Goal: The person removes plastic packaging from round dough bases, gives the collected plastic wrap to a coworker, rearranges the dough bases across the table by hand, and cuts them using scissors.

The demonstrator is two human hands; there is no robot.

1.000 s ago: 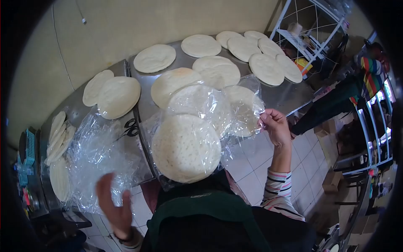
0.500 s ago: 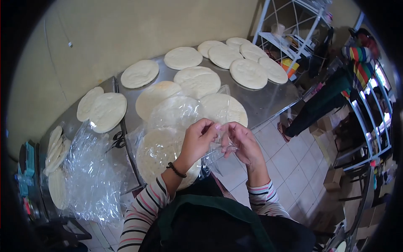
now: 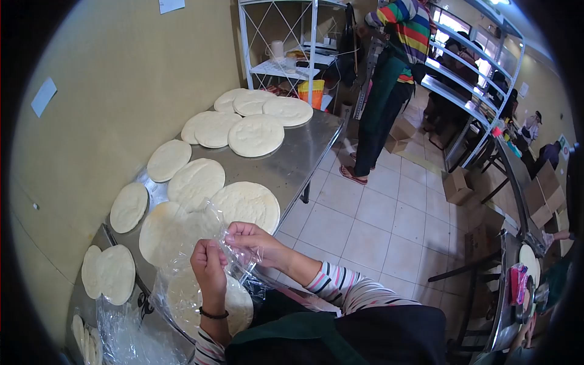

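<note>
My left hand (image 3: 210, 267), with a dark beaded bracelet at the wrist, pinches the gathered edge of a clear plastic bag (image 3: 207, 224). Close beside it, my right hand (image 3: 254, 244) has its fingers closed on the same bag. The film hangs over the metal table (image 3: 307, 143), in front of my body. Under my hands lies a round flatbread (image 3: 237, 304), partly covered by film; whether it is inside the bag I cannot tell. Just beyond my right hand is another flatbread (image 3: 248, 205), and a browner flatbread (image 3: 161, 234) lies to the left.
Several more flatbreads (image 3: 255, 135) spread along the table by the wall. A heap of plastic bags (image 3: 134, 334) and black-handled scissors (image 3: 145, 303) are at lower left. A white shelf (image 3: 286, 70) stands behind. A person in a striped top (image 3: 404, 30) stands past the table; cardboard boxes (image 3: 459, 185) sit on the floor.
My view has swung up and to the right, bringing more of the room into sight. Both hands still grip the bag; they now sit closer to the far flatbread in view.
</note>
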